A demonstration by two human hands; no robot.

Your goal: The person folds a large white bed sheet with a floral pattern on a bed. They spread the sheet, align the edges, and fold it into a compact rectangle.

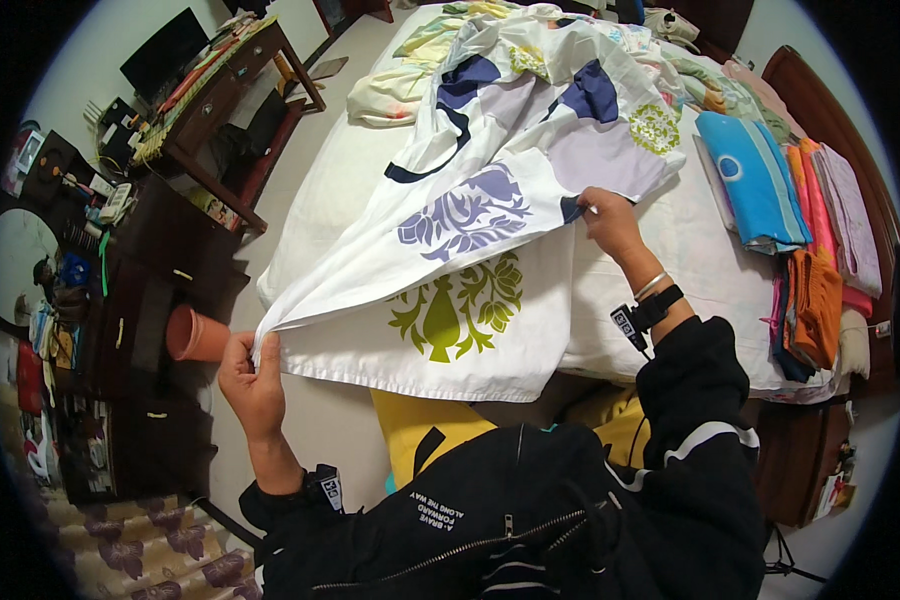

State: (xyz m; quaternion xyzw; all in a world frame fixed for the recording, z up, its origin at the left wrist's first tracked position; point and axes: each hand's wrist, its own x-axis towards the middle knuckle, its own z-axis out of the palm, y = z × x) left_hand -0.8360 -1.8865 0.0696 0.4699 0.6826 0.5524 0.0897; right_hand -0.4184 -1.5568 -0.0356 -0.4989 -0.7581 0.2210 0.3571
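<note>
A large white printed cloth (360,255), likely a bed sheet or cover, is stretched between my two hands over the near edge of the bed. My left hand (251,382) pinches a gathered corner of it, off the bed's left side. My right hand (611,225) grips the cloth at a dark navy patch on its edge. A purple floral print shows on the upper layer and a green vase-and-flower print on the layer hanging below. Toward the far end of the bed, the rest of the cloth lies crumpled, with navy and lilac patches.
Folded textiles, among them a blue one (754,180) and an orange one (816,307), are stacked on the bed's right side. A pale yellow cloth (390,97) lies bunched at the far left. A pink plastic bin (195,334) stands by the dark dresser (150,300).
</note>
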